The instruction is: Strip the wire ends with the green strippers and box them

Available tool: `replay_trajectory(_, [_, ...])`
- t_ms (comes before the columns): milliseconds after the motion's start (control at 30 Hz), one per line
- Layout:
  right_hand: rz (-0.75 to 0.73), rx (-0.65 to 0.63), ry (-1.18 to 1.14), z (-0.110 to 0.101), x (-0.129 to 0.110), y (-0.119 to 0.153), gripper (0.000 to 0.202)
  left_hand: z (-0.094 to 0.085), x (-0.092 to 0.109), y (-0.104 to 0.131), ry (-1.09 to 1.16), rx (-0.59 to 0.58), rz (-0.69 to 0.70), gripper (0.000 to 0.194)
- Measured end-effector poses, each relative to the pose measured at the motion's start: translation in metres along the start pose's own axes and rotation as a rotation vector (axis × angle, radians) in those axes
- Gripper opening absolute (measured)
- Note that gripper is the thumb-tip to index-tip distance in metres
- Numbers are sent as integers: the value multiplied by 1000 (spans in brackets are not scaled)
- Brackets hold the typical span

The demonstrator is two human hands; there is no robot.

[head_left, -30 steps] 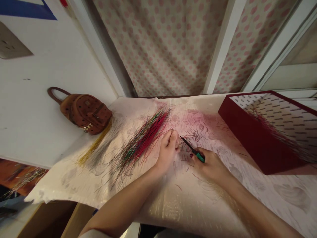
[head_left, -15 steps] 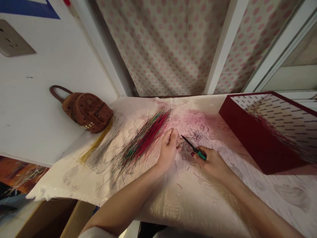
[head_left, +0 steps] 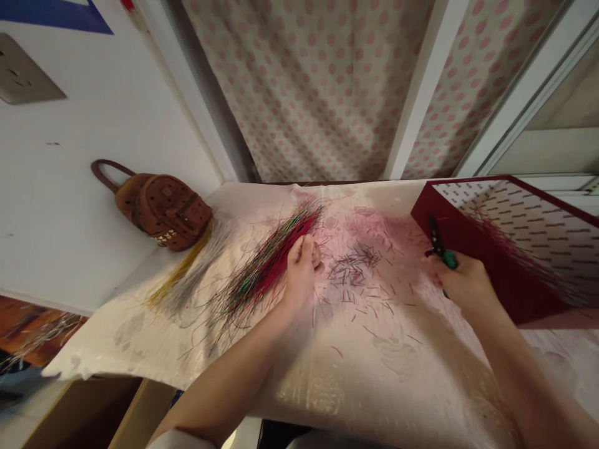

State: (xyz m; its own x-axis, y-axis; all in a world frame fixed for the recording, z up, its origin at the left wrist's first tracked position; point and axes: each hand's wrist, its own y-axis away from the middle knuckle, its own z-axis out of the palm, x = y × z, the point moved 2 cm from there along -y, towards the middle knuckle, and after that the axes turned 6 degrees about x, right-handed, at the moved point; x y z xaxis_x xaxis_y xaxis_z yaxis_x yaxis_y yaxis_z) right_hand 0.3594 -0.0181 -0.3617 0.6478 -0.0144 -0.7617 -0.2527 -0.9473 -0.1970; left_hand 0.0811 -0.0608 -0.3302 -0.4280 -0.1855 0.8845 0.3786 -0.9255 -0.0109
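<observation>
My left hand [head_left: 304,259] is closed, fingertips pinched together, beside the right edge of a bundle of red, green and dark thin wires [head_left: 276,255]. What it pinches is too small to make out. My right hand [head_left: 463,284] grips pliers [head_left: 437,240] with dark jaws and green handles, raised in front of the red box [head_left: 468,268]. The jaws point up and away from me. Between my hands, many short cut wire pieces [head_left: 353,265] lie scattered on the pale table cover [head_left: 337,374].
Wires also lie inside the open red box, against its patterned lining. To the left, a small brown backpack [head_left: 163,209] leans on the wall near yellow wires [head_left: 180,271] and grey wires [head_left: 201,268]. A dotted curtain [head_left: 318,87] hangs behind the table.
My right hand has moved right with the pliers, away from my left hand to the box. My left hand has shifted slightly left toward the wire bundle. More cut pieces are now visible.
</observation>
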Motion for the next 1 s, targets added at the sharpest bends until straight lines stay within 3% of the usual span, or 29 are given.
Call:
replay_trajectory(67, [-15, -49, 118, 1, -2, -1, 16, 1, -2, -2, 57, -24, -77, 54])
replay_trajectory(133, [-151, -196, 316, 14, -14, 12, 18, 2, -4, -2, 116, -61, -155, 54])
replay_trajectory(200, [-287, -233, 445, 28, -28, 29, 26, 2, -7, -2, 168, -100, -209, 53])
replay_trajectory(333, [-441, -194, 556, 48, -40, 50, 41, 2, -10, -1, 245, -182, -313, 51])
replay_trajectory(500, [-520, -142, 605, 58, -32, 51, 55, 4, -14, 4, 262, -244, -391, 49])
replay_trajectory(600, [-528, -144, 472, 55, -33, 49, 57, 7, -14, 7, 255, -270, -408, 50])
replay_trajectory(667, [-507, -171, 247, 50, -40, 47, 51, 8, -15, 10, 248, -283, -418, 49])
replay_trajectory(833, [-319, -423, -397, 40, -60, 45, 26, 10, -20, 14, 198, -322, -436, 46])
replay_trajectory(1000, [-275, -404, -439, 37, -66, 50, 12, 11, -24, 17, 131, -342, -461, 44])
